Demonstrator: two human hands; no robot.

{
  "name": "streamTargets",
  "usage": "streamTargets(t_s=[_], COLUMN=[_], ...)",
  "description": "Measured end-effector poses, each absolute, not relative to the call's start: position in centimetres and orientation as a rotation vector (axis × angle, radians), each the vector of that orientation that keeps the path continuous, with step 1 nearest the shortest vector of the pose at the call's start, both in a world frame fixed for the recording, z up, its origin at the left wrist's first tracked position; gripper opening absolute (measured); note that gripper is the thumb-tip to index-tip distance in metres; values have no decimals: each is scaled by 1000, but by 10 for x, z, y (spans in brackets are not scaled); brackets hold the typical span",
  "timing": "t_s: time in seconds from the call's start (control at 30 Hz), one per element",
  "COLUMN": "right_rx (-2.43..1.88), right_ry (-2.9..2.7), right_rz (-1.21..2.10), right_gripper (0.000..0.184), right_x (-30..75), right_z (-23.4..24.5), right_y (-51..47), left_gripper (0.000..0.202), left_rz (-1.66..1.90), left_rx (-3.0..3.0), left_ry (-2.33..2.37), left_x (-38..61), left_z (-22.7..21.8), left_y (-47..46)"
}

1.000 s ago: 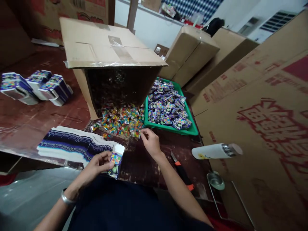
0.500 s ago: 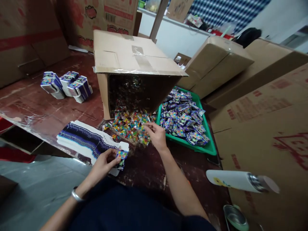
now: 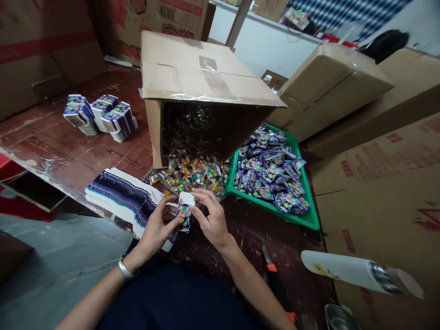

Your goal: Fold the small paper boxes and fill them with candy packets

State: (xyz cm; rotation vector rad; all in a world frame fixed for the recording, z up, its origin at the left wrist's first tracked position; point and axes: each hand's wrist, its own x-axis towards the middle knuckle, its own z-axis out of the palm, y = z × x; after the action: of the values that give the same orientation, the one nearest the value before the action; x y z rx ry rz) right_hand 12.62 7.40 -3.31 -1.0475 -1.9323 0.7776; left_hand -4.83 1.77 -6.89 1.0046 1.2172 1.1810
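A small purple printed carton (image 3: pixel 184 211) with its white top flap up is held between the thumb and fingers of my left hand (image 3: pixel 158 224). My right hand (image 3: pixel 212 219) is curled at the carton's right side, its thumb against the edge and its fingers by the flap. Whether a candy bag is also in those fingers is hidden. Just under the left hand lies a stack of flat cartons (image 3: pixel 120 195). Clear bags of colourful candy (image 3: pixel 192 172) spill from a tipped cardboard box (image 3: pixel 178 68) beyond both hands.
A green tray (image 3: pixel 314 215) of purple packets stands to the right. Filled-out cartons (image 3: pixel 118 120) sit at the back left. A utility knife (image 3: pixel 275 279), a white flask (image 3: pixel 343 270) and a metal cup (image 3: pixel 340 318) are at the right. Large cardboard boxes (image 3: pixel 381 183) border the table.
My right hand has moved left and nearer, from the candy bags to the carton. My left hand still holds the carton. The view has shifted, and the knife now shows.
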Motion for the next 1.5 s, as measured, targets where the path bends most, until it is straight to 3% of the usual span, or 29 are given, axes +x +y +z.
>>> streamTargets(t_s=[0.07, 0.17, 0.3, 0.37, 0.43, 0.53, 0.73, 0.87, 1.1, 1.23, 1.3, 1.4, 1.5], right_rx=[-1069, -1125, -1146, -1142, -1141, -1113, -1203, -1283, -1268, -1207, -1212, -1294, -1354], right_ry=[-1824, -1657, -1600, -1585, -1531, -1440, -1274, -1278, -1512, -1654, -1647, -1473, -1304], right_rz=[931, 1085, 1064, 1043, 1041, 1161, 1507, 1547, 1233, 1297, 1178, 709, 517], right_gripper=[23, 13, 13, 3, 13, 13, 36, 40, 21, 11, 5, 15, 25], right_x=[126, 125, 124, 124, 124, 127, 143, 154, 159, 167, 181, 222, 276], right_z=[-42, -57, -67, -67, -64, -56, -48, -49, -39, -34, -25, 7, 45], right_y=[67, 57, 47, 42, 39, 41, 53, 58, 50, 48, 64, 118, 185], left_gripper=[58, 47, 30, 28, 33, 44, 57, 62, 48, 52, 59, 64, 42], left_rz=[1226, 1193, 1130, 1149, 1192, 1233, 1133, 1014, 1035, 1138, 1141, 1069, 988], left_rx=[982, 1001, 1053, 1044, 972, 834, 990, 1115, 1133, 1034, 1058, 1314, 1748], left_ry=[1210, 1178, 1134, 1137, 1144, 1170, 1278, 1254, 1258, 1252, 1238, 1307, 1446], left_x=[-46, -42, -37, -35, -32, -29, -29, -31, -27, -13, -14, -31, -55], left_z=[-69, -70, -72, -73, -76, -84, -104, -109, -100, -89, -88, -95, -107], left_y=[16, 12, 5, 3, 1, 2, 5, 5, 12, 9, 9, 12, 10])
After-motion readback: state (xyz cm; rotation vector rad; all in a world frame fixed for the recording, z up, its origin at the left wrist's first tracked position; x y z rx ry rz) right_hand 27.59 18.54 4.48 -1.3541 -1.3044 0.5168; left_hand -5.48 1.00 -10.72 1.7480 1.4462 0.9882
